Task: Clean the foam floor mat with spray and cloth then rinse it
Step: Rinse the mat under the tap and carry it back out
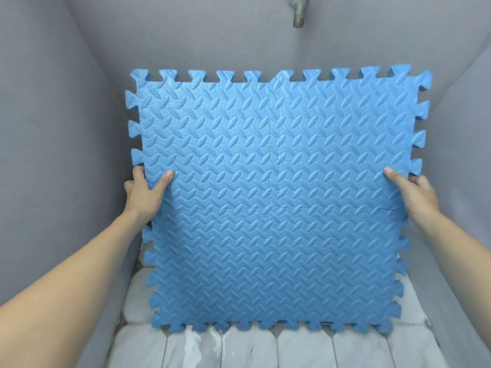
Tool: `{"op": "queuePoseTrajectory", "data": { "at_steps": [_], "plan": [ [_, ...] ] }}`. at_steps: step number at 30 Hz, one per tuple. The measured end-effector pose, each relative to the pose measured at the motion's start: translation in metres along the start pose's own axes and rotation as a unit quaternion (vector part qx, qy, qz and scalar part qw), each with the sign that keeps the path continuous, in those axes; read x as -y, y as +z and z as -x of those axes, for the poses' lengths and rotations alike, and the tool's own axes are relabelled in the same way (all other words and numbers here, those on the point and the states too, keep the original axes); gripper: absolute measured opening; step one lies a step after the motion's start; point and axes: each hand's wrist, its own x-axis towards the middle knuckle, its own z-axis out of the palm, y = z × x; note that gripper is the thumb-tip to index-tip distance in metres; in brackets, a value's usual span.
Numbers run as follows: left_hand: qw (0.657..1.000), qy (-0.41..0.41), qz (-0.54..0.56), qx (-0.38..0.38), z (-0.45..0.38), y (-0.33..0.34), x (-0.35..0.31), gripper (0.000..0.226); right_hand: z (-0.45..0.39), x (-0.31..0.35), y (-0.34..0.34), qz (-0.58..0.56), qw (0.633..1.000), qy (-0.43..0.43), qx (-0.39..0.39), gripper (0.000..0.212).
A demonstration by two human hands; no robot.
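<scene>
Both hands, left hand [144,191] and right hand [414,196], grip the mat [276,197] by its side edges, upright under the dry tap [299,11] at top centre, so rinsing seems left.

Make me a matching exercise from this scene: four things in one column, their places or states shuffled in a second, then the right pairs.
Things:
1. foam mat
2. tap
3. left hand
4. floor tiles

States or places:
A. wet, below the mat
B. on the wall, no water running
C. blue, held upright
D. grips the mat's left edge

Pairs: 1-C, 2-B, 3-D, 4-A
</scene>
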Motion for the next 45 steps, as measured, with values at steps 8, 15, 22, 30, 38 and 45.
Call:
{"op": "queuePoseTrajectory", "data": {
  "at_steps": [8,15,22,30,38,45],
  "plan": [
    [0.993,-0.117,-0.014,0.013,0.078,-0.072,-0.044,0.051,0.076,0.082,-0.042,-0.033,0.995,0.087,0.046,0.072],
    [0.995,-0.091,-0.006,-0.046,0.124,-0.152,-0.178,0.068,0.095,0.231,-0.081,-0.005,0.998,0.039,0.041,0.056],
    [0.988,-0.060,0.057,-0.128,0.165,-0.293,-0.356,0.103,0.115,0.443,-0.129,0.011,0.998,-0.009,0.062,0.054],
    [0.977,-0.041,0.108,-0.180,0.256,-0.455,-0.471,0.073,0.189,0.631,-0.160,0.031,0.992,-0.043,0.114,0.068],
    [0.952,-0.076,0.150,-0.258,0.360,-0.561,-0.457,0.107,0.278,0.719,-0.137,0.067,0.961,-0.124,0.236,0.050],
    [0.914,-0.143,0.128,-0.359,0.479,-0.648,-0.411,0.118,0.355,0.746,-0.093,0.095,0.906,-0.228,0.345,0.043]
  ]
}}
